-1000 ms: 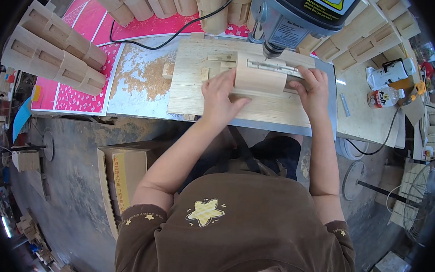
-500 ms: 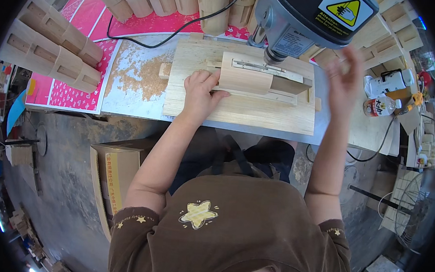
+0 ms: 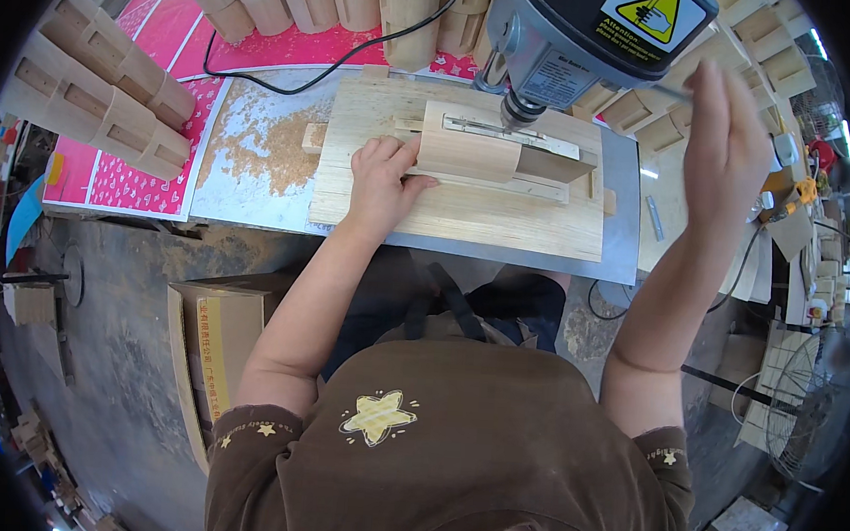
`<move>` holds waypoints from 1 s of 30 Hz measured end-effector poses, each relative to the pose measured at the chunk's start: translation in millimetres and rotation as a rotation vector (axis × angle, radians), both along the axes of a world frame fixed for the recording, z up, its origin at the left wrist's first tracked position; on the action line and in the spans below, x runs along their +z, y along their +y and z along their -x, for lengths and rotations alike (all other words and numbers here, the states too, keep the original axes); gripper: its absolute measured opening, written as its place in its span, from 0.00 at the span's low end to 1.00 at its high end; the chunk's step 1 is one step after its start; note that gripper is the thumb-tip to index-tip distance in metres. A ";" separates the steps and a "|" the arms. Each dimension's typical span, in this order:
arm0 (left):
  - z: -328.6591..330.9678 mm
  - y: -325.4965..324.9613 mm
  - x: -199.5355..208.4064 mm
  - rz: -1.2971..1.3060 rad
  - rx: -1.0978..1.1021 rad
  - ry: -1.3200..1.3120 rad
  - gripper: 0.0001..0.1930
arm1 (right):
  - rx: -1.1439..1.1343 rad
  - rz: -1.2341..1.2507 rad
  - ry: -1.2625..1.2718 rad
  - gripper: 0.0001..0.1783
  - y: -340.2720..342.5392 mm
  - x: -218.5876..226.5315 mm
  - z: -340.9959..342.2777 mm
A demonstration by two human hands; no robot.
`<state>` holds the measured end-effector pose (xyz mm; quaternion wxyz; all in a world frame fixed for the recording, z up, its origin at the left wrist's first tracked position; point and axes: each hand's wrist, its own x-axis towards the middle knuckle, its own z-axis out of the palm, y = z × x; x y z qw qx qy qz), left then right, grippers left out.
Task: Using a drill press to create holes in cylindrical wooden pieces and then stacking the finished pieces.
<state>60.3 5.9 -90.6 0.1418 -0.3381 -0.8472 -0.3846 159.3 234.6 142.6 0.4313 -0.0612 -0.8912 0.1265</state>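
Note:
My left hand (image 3: 383, 180) is closed on the left end of a pale rounded wood piece (image 3: 471, 155), fingers over its end and thumb along the near side. The piece lies in a wooden jig (image 3: 467, 219) with a slotted strip (image 3: 496, 132) along its top. Just above the strip hangs the chuck (image 3: 522, 113) of a drill press (image 3: 555, 50); I cannot make out the bit tip. My right hand (image 3: 726, 148) is raised to the right of the machine, slightly blurred, and appears closed round the end of a thin metal lever (image 3: 673, 92).
Sawdust (image 3: 276, 149) covers the metal plate left of the jig. Carved wooden cylinders (image 3: 113, 120) stand at the left and back. A black cable (image 3: 340, 66) crosses the tabletop. More wood parts (image 3: 739, 66) are stacked at the right. A cardboard box (image 3: 226, 341) stands below the table.
My right hand has moved right, to the end of the lever, its forearm now hiding the bottles. My left hand keeps its hold on the wood piece. The view has shifted slightly.

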 end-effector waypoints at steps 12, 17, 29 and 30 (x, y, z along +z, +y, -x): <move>-0.1 2.5 0.7 -0.007 -0.009 -0.004 0.29 | 0.186 0.202 0.129 0.05 -12.1 -144.0 -10.8; -1.5 -0.9 -2.1 0.001 0.017 -0.032 0.30 | 0.175 0.061 0.217 0.04 -10.9 -102.4 -17.5; -11.5 31.9 0.9 -0.015 -0.057 -0.045 0.30 | 0.119 0.290 0.047 0.17 62.7 9.1 76.4; -12.6 32.1 1.9 -0.026 -0.051 -0.039 0.29 | 0.041 0.380 0.059 0.20 59.3 8.2 68.5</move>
